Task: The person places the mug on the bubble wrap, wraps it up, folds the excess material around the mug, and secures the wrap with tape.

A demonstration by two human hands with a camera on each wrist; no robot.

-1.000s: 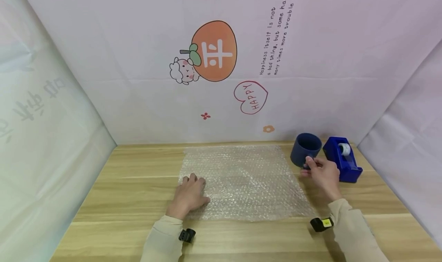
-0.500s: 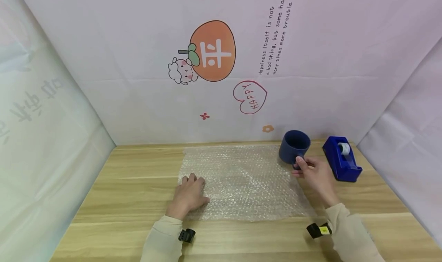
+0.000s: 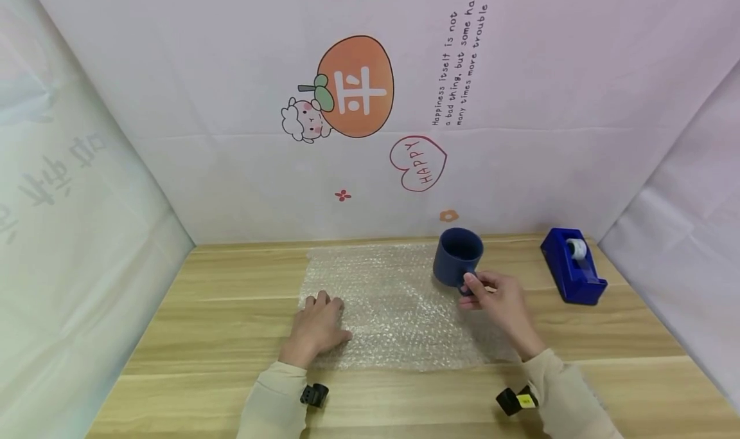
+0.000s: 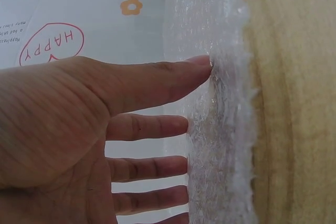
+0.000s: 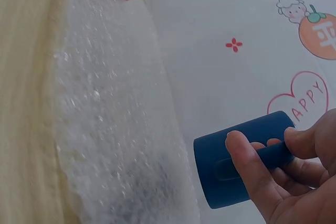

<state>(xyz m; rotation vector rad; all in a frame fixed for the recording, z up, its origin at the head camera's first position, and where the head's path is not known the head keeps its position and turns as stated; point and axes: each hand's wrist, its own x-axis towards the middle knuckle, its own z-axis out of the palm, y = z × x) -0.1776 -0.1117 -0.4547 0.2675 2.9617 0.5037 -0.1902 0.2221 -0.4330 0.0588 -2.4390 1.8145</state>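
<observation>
A dark blue mug (image 3: 451, 264) hangs upright over the right part of a sheet of bubble wrap (image 3: 399, 317). My right hand (image 3: 500, 301) grips it by the handle; in the right wrist view the fingers curl round the handle and the mug (image 5: 210, 156) shows a gap above the wrap. My left hand (image 3: 318, 326) rests on the left side of the bubble wrap, fingers spread. The left wrist view shows the thumb and fingertips of the left hand (image 4: 152, 87) pressing on the wrap (image 4: 220, 145).
A blue tape dispenser (image 3: 569, 268) with a roll of clear tape stands at the back right of the wooden table (image 3: 231, 310). A white printed cloth (image 3: 260, 188) rises as a wall behind the table, with more cloth at both sides.
My right hand has lifted the mug off the table beside the tape dispenser and carried it left, over the bubble wrap. My left hand has stayed in place.
</observation>
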